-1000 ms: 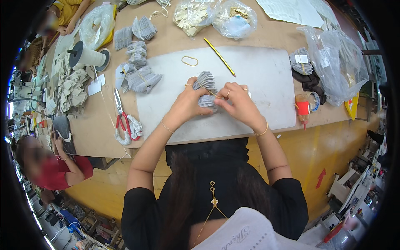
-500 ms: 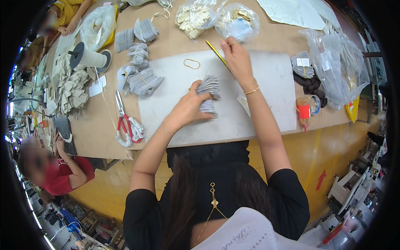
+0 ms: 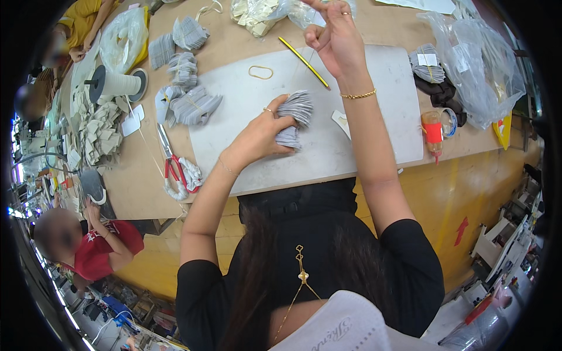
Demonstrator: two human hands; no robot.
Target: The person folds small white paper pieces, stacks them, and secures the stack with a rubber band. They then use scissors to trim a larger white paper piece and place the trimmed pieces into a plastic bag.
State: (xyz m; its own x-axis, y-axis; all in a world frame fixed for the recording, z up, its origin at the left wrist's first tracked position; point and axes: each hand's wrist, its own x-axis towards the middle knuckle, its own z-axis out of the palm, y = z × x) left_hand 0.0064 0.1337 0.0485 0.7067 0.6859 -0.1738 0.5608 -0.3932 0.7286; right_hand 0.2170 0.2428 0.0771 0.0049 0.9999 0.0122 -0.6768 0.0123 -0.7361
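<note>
The left hand [image 3: 260, 137] was closed around a stack of grey fabric pieces [image 3: 294, 116], thumb under and fingers over the near end, pinning the stack down on the white work mat [image 3: 363, 117] near the mat's middle. The right hand [image 3: 335, 38] was raised well above and beyond the stack, over the far edge of the mat, its fingers pinched narrow as if on something very thin; whether a thread or band ran between them could not be told. A gold bracelet [image 3: 358, 94] sat on that wrist. Just beside the right hand a yellow pencil [image 3: 303, 62] lay slantwise on the mat, and a rubber band [image 3: 260, 72] lay apart from it toward the left, also on the mat. A small white tag [image 3: 341, 122] rested on the mat between the stack and the right forearm. Off the mat to the left, on the brown table [image 3: 140, 187], lay red-handled scissors [image 3: 171, 164], and beyond them several bundled grey fabric stacks [image 3: 190, 105] and a cone of pale thread [image 3: 114, 85]. To the right of the mat stood a small bottle with a red label [image 3: 432, 133], another tied grey bundle [image 3: 427, 61] and clear plastic bags [image 3: 480, 76]. More bags with pale pieces [image 3: 257, 11] lay at the far edge. A person in a red shirt [image 3: 99, 248] sat below the table on the left, and another person's arm in yellow [image 3: 88, 23] rested at the far left corner
</note>
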